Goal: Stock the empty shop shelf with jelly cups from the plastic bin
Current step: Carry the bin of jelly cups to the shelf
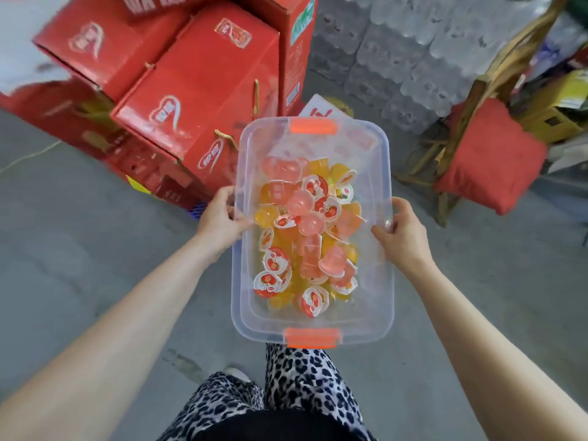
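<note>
- Where the view is nearest, just below the near end of the plastic bin [386,297], leopard-print trousers [302,370] show above the grey floor [79,218].
- 2 bare forearms reach up to the bin's long sides.
- The left hand [219,218] grasps the bin's left rim about midway along, its thumb hooked over the edge to the inside.
- The right hand [402,232] grasps the bin's right rim opposite, with the thumb inside and the fingers curled over the edge.
- The bin is clear, lidless and carried level between the hands in front of the person. It has an orange latch [311,338] at its near end and another [313,126] at its far end.
- The jelly cups [310,237] lie loose in a heap on the bin's bottom, pink and yellow ones mixed. Some show printed foil lids and others lie on their sides or upside down.
- Beyond the bin's far left corner stand stacked red cartons [197,100] with white logos.
- To the right of the bin is a wooden chair [496,71] with a red cushion [490,157] on its seat.
- Beyond the bin's far end, wrapped packs of water bottles [413,58] are piled up.
</note>
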